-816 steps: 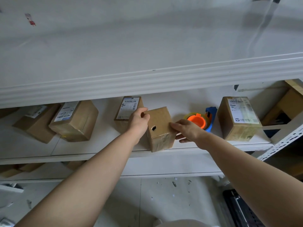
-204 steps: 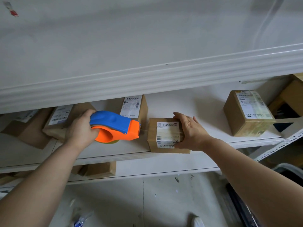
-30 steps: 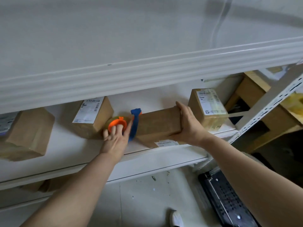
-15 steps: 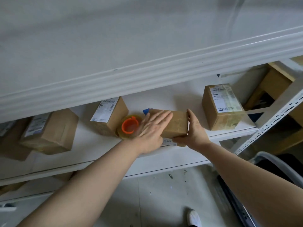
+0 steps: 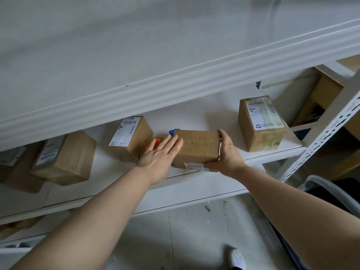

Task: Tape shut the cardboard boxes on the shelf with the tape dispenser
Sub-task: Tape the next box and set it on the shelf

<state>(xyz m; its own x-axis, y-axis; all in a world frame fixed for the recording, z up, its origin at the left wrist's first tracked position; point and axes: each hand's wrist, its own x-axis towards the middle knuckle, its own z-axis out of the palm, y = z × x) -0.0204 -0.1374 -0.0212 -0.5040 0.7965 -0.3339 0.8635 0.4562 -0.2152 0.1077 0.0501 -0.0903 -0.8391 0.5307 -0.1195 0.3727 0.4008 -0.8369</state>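
Two hands meet on one cardboard box, the middle box [image 5: 196, 149], which sits at the front edge of the white shelf [image 5: 194, 179] with a plain brown face up and a white label [image 5: 194, 165] on its lower front side. The right hand [image 5: 227, 156] grips the right end of the middle box, fingers curled over the top corner and thumb along the bottom front edge beside the label. The left hand [image 5: 159, 158] lies flat with straight fingers, their tips touching the left end of the middle box and holding nothing.

Just left of the middle box, partly hidden under the left hand, lies the tape dispenser [image 5: 153, 142]; only a bit of its orange body and a blue tip behind the box's far left corner show. Further left of the middle box stands a labelled box [image 5: 132, 137], and beyond that two more boxes [image 5: 64, 158], the outermost blurred. Well to the right of the middle box stands another labelled box [image 5: 261, 123], near the white perforated upright [image 5: 331, 129]. Above the middle box runs the upper shelf's ribbed front edge [image 5: 175, 75]. Below it, on the speckled floor, a white shoe [image 5: 236, 259] shows
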